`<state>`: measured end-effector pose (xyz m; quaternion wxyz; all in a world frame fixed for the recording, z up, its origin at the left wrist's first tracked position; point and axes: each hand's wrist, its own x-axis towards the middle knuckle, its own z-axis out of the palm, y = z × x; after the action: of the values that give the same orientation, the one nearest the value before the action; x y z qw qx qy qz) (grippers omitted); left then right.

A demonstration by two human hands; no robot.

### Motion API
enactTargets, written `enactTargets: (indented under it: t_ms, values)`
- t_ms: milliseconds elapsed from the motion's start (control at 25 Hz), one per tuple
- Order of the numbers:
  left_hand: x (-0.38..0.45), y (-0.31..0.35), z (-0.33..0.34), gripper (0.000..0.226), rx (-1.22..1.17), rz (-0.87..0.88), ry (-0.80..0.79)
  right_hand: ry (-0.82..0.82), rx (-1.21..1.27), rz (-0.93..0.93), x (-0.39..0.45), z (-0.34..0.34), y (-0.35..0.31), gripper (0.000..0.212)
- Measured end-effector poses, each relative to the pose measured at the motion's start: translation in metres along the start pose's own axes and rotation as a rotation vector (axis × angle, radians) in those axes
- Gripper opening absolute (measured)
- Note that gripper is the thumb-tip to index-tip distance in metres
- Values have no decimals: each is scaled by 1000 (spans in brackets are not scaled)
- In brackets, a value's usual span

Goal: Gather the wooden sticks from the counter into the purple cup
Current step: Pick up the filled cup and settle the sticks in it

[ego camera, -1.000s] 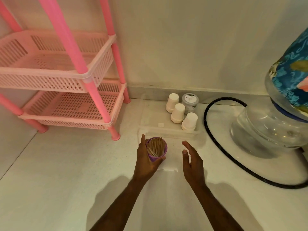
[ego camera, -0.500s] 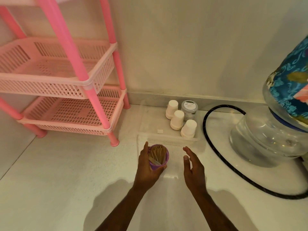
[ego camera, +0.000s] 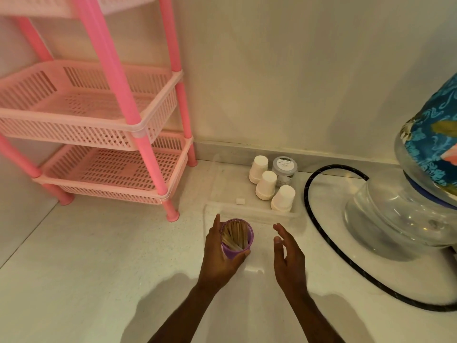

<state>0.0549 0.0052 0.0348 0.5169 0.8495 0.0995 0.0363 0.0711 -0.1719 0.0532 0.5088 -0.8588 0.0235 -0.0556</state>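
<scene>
My left hand (ego camera: 217, 253) grips the purple cup (ego camera: 238, 251) from its left side, thumb up along the rim, fingers curled under its base. The cup is full of wooden sticks (ego camera: 235, 235) standing on end. It is held over the near end of a clear plastic tray (ego camera: 217, 184) on the white counter. My right hand (ego camera: 288, 258) hovers a little to the right of the cup, fingers straight and holding nothing. No loose sticks show on the counter.
Three upturned white cups (ego camera: 266, 184) and a small lidded jar (ego camera: 284, 168) stand at the tray's far end. A pink tiered rack (ego camera: 106, 134) fills the left. A black hose (ego camera: 319, 224) loops round a large glass water jar (ego camera: 395, 214) on the right.
The view has tilted up a little, so everything sits lower in the frame. My hands keep the same pose, the left one still holding the cup.
</scene>
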Motion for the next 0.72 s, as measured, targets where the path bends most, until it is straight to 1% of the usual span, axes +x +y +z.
enactTargets:
  t_ms: [120,200,280,720]
  values:
    - [10,16,1,120,23,31,6,14,8,-4,5,-4,-3,47]
    - [13,25,1,123,31,-11,12,19,15,-11,6,-5,-5,46]
    - [15,28,1,124,43,-43,4,26,21,-12,7,-5,-6,45]
    - [15,29,-2,125,8,-78,1,25,56,-4,6,-8,-13,49]
